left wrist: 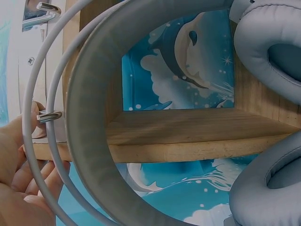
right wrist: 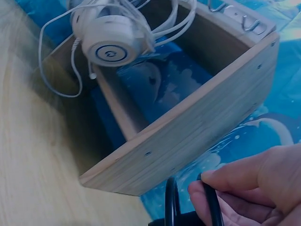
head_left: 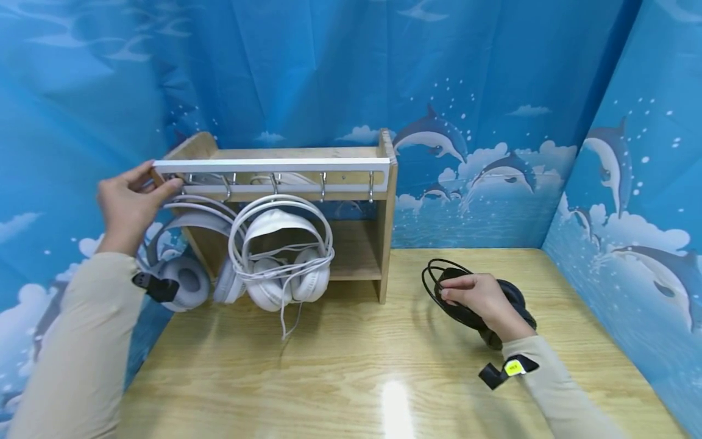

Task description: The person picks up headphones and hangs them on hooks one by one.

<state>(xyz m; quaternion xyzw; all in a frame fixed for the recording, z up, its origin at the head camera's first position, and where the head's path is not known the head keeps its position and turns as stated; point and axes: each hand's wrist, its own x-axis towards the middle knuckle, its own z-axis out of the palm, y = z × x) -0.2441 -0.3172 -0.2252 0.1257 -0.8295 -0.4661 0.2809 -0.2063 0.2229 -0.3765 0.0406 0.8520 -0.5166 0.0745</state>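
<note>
In the head view my left hand [head_left: 131,204] grips the left end of a wooden shelf rack [head_left: 386,225], its thumb beside the end hook of the white hook rail [head_left: 274,164]. Grey headphones [head_left: 189,283] hang below that hand; the left wrist view shows their padded headband [left wrist: 87,94] close up. White headphones [head_left: 312,283] hang from a middle hook, their cable wound round them. Over at the right, my right hand [head_left: 482,302] pinches a thin black headband hoop [right wrist: 214,202] of black headphones [head_left: 518,302], which are partly hidden behind the hand and held low over the table.
A wooden table [head_left: 329,366] carries the rack. Metal hooks [head_left: 371,186] with nothing on them line the rail's right part. Blue dolphin-print curtains [head_left: 477,73] stand behind and at both sides. The white cable end [head_left: 285,329] dangles in front of the rack.
</note>
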